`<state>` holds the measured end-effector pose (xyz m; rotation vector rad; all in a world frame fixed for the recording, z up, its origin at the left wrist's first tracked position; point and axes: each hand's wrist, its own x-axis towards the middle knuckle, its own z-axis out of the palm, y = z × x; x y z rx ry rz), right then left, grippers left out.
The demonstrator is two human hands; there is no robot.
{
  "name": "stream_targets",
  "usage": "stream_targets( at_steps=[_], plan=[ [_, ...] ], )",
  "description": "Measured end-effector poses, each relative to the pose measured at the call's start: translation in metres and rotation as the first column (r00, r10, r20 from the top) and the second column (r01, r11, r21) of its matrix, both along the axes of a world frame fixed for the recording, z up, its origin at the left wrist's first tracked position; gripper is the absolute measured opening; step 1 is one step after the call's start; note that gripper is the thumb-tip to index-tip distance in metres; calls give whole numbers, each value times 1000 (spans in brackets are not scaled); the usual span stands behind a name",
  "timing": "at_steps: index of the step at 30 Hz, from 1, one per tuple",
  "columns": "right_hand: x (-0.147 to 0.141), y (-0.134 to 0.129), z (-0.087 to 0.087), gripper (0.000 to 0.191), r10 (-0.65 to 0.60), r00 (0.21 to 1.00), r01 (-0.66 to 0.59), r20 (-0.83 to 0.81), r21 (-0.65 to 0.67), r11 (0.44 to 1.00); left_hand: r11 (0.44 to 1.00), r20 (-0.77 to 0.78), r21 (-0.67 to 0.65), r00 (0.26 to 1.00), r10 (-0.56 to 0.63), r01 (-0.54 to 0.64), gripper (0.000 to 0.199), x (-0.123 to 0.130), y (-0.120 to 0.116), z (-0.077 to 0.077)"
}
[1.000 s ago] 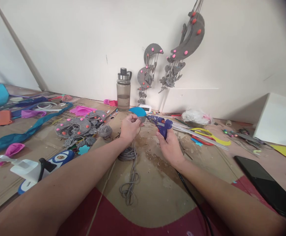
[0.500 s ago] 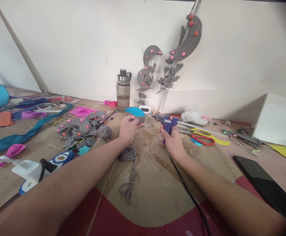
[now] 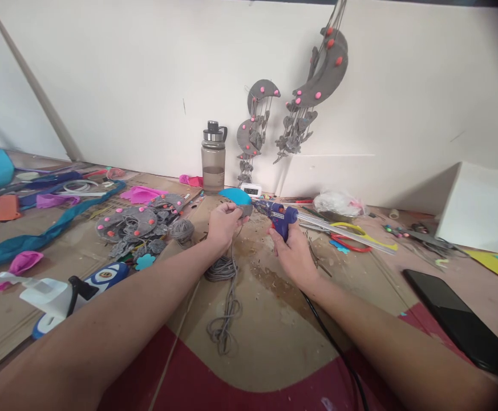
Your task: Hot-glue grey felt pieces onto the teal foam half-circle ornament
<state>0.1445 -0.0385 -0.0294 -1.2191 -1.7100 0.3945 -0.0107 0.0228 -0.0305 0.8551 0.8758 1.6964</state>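
Observation:
My left hand point(image 3: 226, 225) pinches a small grey felt piece point(image 3: 245, 211), whose outline is partly hidden by my fingers. Just behind it shows a blue rounded piece point(image 3: 235, 196); whether the two are joined I cannot tell. My right hand point(image 3: 294, 251) is wrapped round the handle of a blue hot glue gun point(image 3: 280, 216). The gun's nozzle points left and lies close to the grey piece. A clear glue stick point(image 3: 343, 229) sticks out of the gun's back. Grey yarn point(image 3: 223, 268) lies in a coil below my left hand.
Grey moon decorations with pink dots point(image 3: 129, 222) and a yarn ball point(image 3: 181, 229) lie on the left. A water bottle point(image 3: 213, 160) stands at the wall. Scissors point(image 3: 351, 237) lie right of the gun, a phone point(image 3: 454, 314) at far right. The gun's black cord point(image 3: 330, 337) runs toward me.
My right hand has moved the glue gun left, bringing its nozzle close to the grey piece. My left hand stays nearly still with its hold.

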Motion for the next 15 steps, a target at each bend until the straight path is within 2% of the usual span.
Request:
stream_targets(
  at_steps=[8,15],
  plan=[
    [-1,1,-3,30,-39,998,41,48,-35,999,1000,-7,14,1000,2,-2,18,1,-4,2],
    [-1,0,-3,32,-29,999,30,34,-33,999,1000,0,24,1000,10,-10,20,1,-5,3]
  ],
)
